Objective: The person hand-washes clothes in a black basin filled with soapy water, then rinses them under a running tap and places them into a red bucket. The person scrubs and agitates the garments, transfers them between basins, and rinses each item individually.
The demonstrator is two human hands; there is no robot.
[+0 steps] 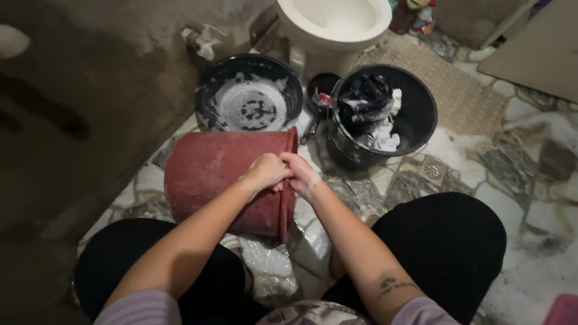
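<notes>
A red bucket (223, 180) lies tipped on its side on the wet stone floor (530, 180), its base toward the left and its rim toward the right, between the person's knees. The left hand (265, 171) is closed over the rim at the bucket's upper right edge, fingers curled around it. Just beside it, touching, the right hand (301, 174) also grips the same rim, so both hands meet at one spot on the bucket's mouth. Beyond the bucket, a black basin (250, 99) holds soapy foam. To its right a small dark scoop (321, 96) lies on the floor, wedged between the basin and a black bucket (415, 114) that holds dark and white laundry (370, 111). A white toilet bowl (334, 21) stands behind them, a woven mat (451, 84) to its right, and a floor drain (432, 170) sits near the black bucket.
</notes>
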